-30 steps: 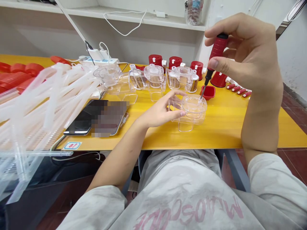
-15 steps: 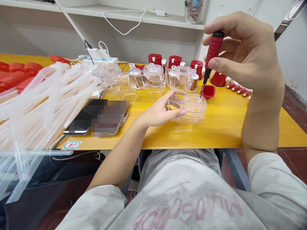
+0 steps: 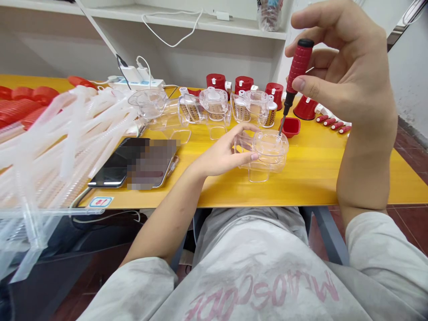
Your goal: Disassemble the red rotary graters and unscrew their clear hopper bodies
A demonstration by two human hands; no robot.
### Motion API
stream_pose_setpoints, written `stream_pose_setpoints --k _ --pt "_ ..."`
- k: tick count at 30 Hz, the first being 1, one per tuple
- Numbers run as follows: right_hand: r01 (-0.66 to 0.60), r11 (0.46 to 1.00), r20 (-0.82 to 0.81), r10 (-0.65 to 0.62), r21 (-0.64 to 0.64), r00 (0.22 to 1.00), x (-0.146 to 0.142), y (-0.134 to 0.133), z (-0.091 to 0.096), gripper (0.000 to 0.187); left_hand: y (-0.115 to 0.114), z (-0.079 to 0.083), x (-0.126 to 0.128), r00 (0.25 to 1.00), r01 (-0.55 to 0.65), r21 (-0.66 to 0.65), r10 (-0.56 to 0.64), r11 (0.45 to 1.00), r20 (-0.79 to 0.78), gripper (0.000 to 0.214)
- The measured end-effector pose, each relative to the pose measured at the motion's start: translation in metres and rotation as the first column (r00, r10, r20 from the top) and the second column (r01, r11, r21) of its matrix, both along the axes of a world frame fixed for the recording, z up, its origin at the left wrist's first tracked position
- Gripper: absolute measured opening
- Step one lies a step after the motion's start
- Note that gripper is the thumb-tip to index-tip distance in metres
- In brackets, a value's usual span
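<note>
What the tip of the screwdriver [image 3: 299, 60] touches on the clear part [image 3: 274, 154] is too small to tell. A mosaic blurs one phone [image 3: 153, 166]. The left edge cuts off red hoses [image 3: 25, 109] and clear tubes [image 3: 30, 178], the top edge a cup [image 3: 269, 17]. The right forearm [image 3: 366, 174] partly hides the red sticks [image 3: 329, 121].

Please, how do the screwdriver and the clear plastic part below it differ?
The screwdriver has a red handle; the clear part is see-through. The screwdriver is slim, the clear part broad and rounded. The screwdriver leans in the right hand; the left hand holds the clear part. Both are held.
</note>
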State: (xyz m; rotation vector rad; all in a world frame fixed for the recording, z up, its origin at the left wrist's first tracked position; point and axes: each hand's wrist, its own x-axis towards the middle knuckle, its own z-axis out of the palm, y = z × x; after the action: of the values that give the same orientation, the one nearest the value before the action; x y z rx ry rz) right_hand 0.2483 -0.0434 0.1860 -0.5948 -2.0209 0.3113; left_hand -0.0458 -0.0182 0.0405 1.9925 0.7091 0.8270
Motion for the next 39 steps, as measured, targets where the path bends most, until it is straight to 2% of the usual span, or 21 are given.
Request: stream_pose_setpoints --k 13,32,39 --pt "0.038 0.999 0.017 -0.038 0.003 0.999 0.001 0.000 0.001 0.063 0.002 -0.005 -0.001 1.000 0.002 0.023 -0.002 1.000 0.006 0.084" --pt "-0.021 1.000 -0.004 0.021 -0.022 1.000 0.002 -0.003 0.001 0.072 0.002 -0.005 -0.001 1.000 0.011 0.031 -0.012 0.999 0.021 0.080" --pt "0.015 0.999 0.027 -0.014 -0.032 1.000 0.000 -0.009 0.003 0.076 0.003 -0.006 -0.001 1.000 0.000 0.047 -0.001 0.999 0.026 0.080"
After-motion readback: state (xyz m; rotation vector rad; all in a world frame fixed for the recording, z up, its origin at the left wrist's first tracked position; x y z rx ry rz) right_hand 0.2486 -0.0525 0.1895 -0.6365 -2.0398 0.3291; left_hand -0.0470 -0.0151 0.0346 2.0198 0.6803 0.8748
